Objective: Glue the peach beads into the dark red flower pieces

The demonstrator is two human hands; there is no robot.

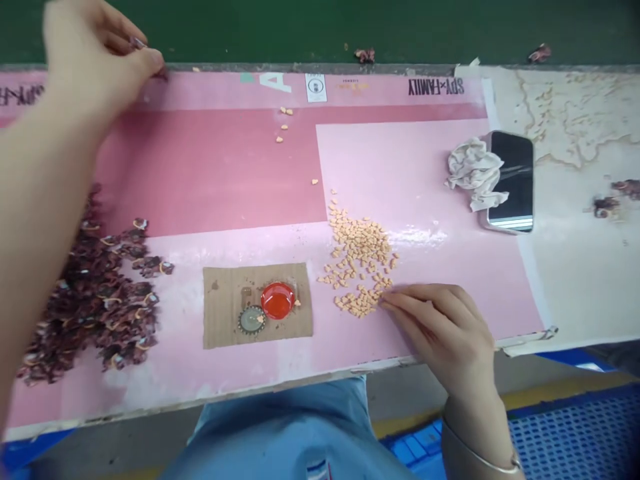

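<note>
The pale bits lie in a loose heap on the pink board, right of the card. The right hand has thumb and forefinger together at the heap's near edge; whether a bit is between them, I cannot tell. A light pinch on one outlying bit, with the wrist low, would likely separate it cleanly without scattering the rest. The left hand pinches a dark bit over the board's far edge; a soft hold should suit something so crumpled, and lifting the forearm well above the dark pile would avoid dragging it.

The heap and pile are too crowded to count. Five pale bits lie beyond the heap toward the far edge, one sits on the toothed disc, and one is beside the red dish. There is one disc, one dish and one card under both. Farther out are one phone, one crumpled tissue against it, two dark clumps on the green surface and two at far right.
</note>
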